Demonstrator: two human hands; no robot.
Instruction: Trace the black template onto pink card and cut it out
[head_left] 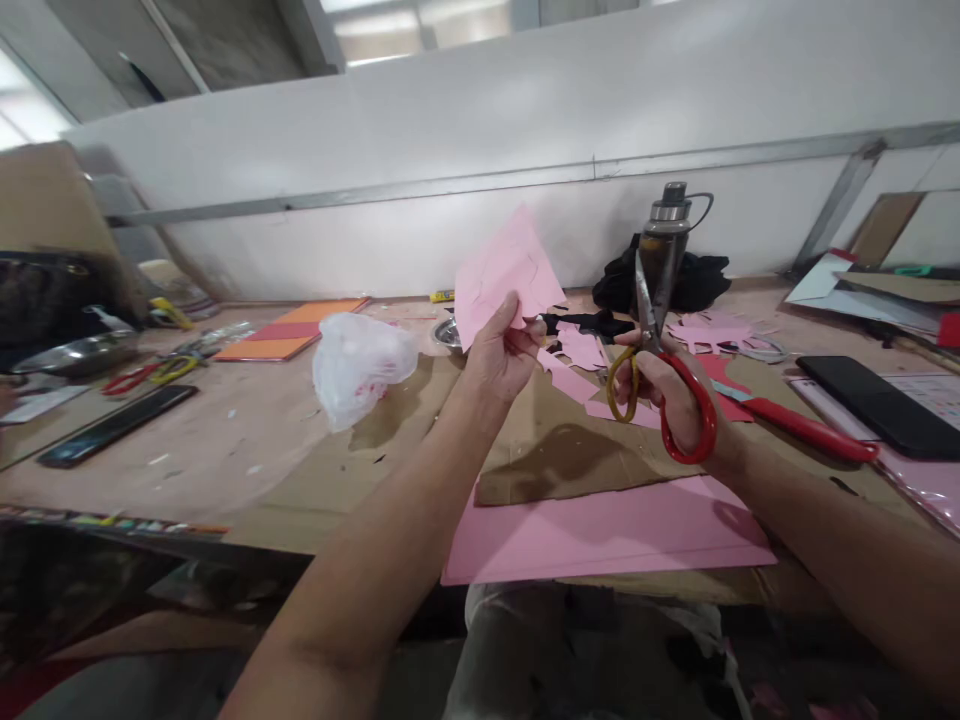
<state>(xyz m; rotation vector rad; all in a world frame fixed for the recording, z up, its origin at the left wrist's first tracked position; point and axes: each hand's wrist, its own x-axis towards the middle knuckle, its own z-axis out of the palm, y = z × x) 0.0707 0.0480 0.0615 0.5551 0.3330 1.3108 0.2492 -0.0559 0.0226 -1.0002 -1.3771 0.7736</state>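
Note:
My left hand point(504, 350) pinches a piece of pink paper point(502, 270) between thumb and fingers, holding it up above the table. Faint drawn or cut lines run across the sheet. In my right hand point(664, 385) is a pair of scissors point(651, 310) with one red and one yellow handle loop, its blades pointing up and apart from the paper. Pink paper scraps point(581, 350) lie on the table behind and between my hands. A larger pink sheet point(615, 530) rests at the near edge, partly under a piece of brown cardboard point(555, 470).
A white plastic bag point(361, 368) and orange and red sheets point(292, 330) lie to the left. A drink bottle point(666, 240) stands at the back by black cloth point(705, 280). At right are a red-handled knife point(810, 428) and a black phone point(881, 405).

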